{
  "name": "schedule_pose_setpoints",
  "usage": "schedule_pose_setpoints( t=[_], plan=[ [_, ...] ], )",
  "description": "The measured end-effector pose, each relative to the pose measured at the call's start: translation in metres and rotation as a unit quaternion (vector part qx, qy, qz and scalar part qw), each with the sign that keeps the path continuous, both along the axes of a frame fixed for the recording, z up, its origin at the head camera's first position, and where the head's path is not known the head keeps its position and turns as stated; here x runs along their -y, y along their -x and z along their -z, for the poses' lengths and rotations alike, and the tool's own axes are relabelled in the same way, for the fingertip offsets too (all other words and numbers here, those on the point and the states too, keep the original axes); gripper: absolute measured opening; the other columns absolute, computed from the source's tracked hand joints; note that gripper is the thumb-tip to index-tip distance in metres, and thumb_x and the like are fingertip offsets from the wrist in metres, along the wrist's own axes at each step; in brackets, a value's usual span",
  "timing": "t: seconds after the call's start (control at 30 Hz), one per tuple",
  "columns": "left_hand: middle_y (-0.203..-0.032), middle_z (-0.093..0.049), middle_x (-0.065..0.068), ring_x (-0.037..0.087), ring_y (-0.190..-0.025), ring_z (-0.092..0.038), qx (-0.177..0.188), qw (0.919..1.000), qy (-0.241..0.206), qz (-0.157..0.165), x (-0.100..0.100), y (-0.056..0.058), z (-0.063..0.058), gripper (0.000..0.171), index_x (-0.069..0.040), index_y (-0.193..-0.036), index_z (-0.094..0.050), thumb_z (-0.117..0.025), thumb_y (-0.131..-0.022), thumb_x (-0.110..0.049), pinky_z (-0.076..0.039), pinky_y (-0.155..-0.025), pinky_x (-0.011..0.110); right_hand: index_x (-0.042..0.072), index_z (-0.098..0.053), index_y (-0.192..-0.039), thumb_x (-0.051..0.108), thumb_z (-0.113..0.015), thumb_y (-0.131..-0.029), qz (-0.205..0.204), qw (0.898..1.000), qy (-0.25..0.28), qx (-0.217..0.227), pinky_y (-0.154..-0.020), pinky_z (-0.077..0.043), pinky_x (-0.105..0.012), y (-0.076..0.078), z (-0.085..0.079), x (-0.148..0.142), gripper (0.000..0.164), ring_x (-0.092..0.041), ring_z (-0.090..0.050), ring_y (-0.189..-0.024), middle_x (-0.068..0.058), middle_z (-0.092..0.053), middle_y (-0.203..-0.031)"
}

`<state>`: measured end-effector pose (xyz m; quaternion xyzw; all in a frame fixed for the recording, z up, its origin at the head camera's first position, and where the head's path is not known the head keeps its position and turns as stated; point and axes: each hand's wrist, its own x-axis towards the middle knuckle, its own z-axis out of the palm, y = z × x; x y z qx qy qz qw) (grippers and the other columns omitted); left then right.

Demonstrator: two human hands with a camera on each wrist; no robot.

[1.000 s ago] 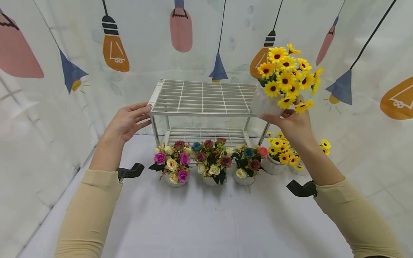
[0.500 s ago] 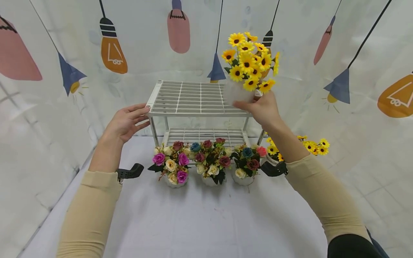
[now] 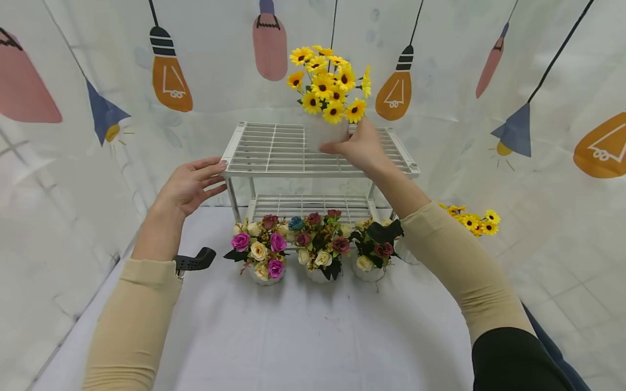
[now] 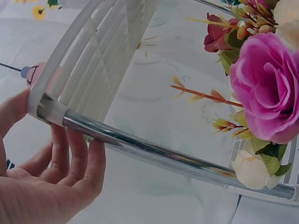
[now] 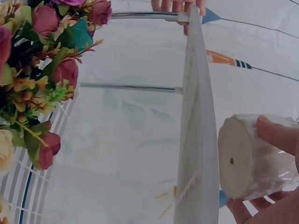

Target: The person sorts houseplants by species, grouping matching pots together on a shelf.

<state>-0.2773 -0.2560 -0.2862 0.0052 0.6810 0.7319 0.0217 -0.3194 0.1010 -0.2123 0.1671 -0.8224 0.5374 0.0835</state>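
Note:
My right hand (image 3: pixel 362 146) grips a white flowerpot (image 3: pixel 318 134) of yellow sunflowers (image 3: pixel 325 87) over the upper shelf of a white wire rack (image 3: pixel 313 175). In the right wrist view the pot's round base (image 5: pixel 235 158) shows, with a small gap between it and the shelf edge (image 5: pixel 203 116). Thumb and fingers wrap the pot's side. At the rack's left front corner, my left hand (image 3: pixel 188 184) holds on. The left wrist view has its thumb on the corner (image 4: pixel 46 107) and fingers curled under by the metal leg (image 4: pixel 149 145).
Three pots of artificial roses (image 3: pixel 261 252) stand in a row before the rack's lower shelf (image 3: pixel 313 202). More sunflowers (image 3: pixel 476 220) stand at the right, partly hidden by my right sleeve (image 3: pixel 455 266). A patterned cloth backdrop (image 3: pixel 220 65) hangs behind the rack.
My right hand has carried the sunflower pot leftward from the rack's right end to over the middle of the upper shelf. The left hand stays at the corner.

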Motion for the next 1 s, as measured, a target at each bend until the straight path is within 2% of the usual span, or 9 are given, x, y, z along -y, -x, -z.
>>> schedule_pose_setpoints(
  t=[0.17,0.3,0.43,0.6,0.8,1.0],
  plan=[
    [-0.117,-0.069,-0.007,0.013,-0.113,-0.062,-0.001,1.0,-0.008,0.001,0.002,-0.002,0.0,0.078,-0.002,-0.158,-0.036,-0.075,-0.096,-0.029,-0.036,-0.114,0.046,0.026,-0.038,-0.154,0.019,-0.095,-0.076,0.0,0.999,-0.039,0.004,-0.107,-0.044,-0.04,0.008,-0.004,0.021,0.097,-0.018,-0.048,-0.131,0.005,-0.05,-0.147],
    [-0.121,-0.068,-0.005,0.015,-0.116,-0.061,-0.003,0.9999,-0.009,0.002,0.001,-0.002,0.0,0.078,-0.002,-0.157,-0.037,-0.076,-0.096,-0.029,-0.04,-0.112,0.043,0.02,-0.039,-0.153,0.018,-0.095,-0.075,-0.006,0.998,-0.053,0.017,-0.103,-0.046,-0.04,0.013,-0.005,0.038,0.096,-0.02,-0.05,-0.126,0.0,-0.051,-0.145],
    [-0.116,-0.07,-0.007,0.015,-0.116,-0.062,-0.001,0.9999,-0.012,0.003,-0.001,0.0,0.002,0.077,-0.002,-0.156,-0.038,-0.076,-0.095,-0.03,-0.037,-0.114,0.045,0.015,-0.037,-0.153,0.017,-0.095,-0.075,-0.014,0.998,-0.065,0.018,-0.101,-0.048,-0.039,0.019,-0.005,0.055,0.096,-0.022,-0.052,-0.123,-0.003,-0.051,-0.144],
    [-0.112,-0.07,-0.01,0.013,-0.113,-0.062,0.003,0.9999,-0.014,0.002,-0.001,0.002,0.003,0.08,-0.003,-0.159,-0.035,-0.076,-0.095,-0.03,-0.032,-0.116,0.048,0.015,-0.036,-0.154,0.017,-0.095,-0.074,-0.017,0.998,-0.066,0.013,-0.102,-0.047,-0.037,0.027,-0.002,0.076,0.1,-0.021,-0.051,-0.123,-0.002,-0.051,-0.145],
    [-0.113,-0.069,-0.01,0.013,-0.115,-0.061,0.008,0.9998,-0.018,0.005,-0.001,0.004,0.003,0.083,-0.004,-0.16,-0.033,-0.076,-0.095,-0.03,-0.031,-0.116,0.048,0.013,-0.037,-0.153,0.018,-0.095,-0.074,-0.024,0.998,-0.066,0.003,-0.097,-0.049,-0.034,0.031,0.005,0.097,0.097,-0.02,-0.053,-0.119,-0.004,-0.053,-0.141],
    [-0.124,-0.062,-0.007,0.012,-0.115,-0.06,0.009,0.9996,-0.024,0.012,0.0,0.005,0.005,0.085,-0.005,-0.162,-0.029,-0.075,-0.096,-0.03,-0.03,-0.117,0.047,0.011,-0.04,-0.151,0.017,-0.095,-0.075,-0.039,0.996,-0.072,-0.017,-0.097,-0.048,-0.031,0.033,0.009,0.119,0.094,-0.018,-0.054,-0.117,-0.004,-0.054,-0.139]
  ],
)
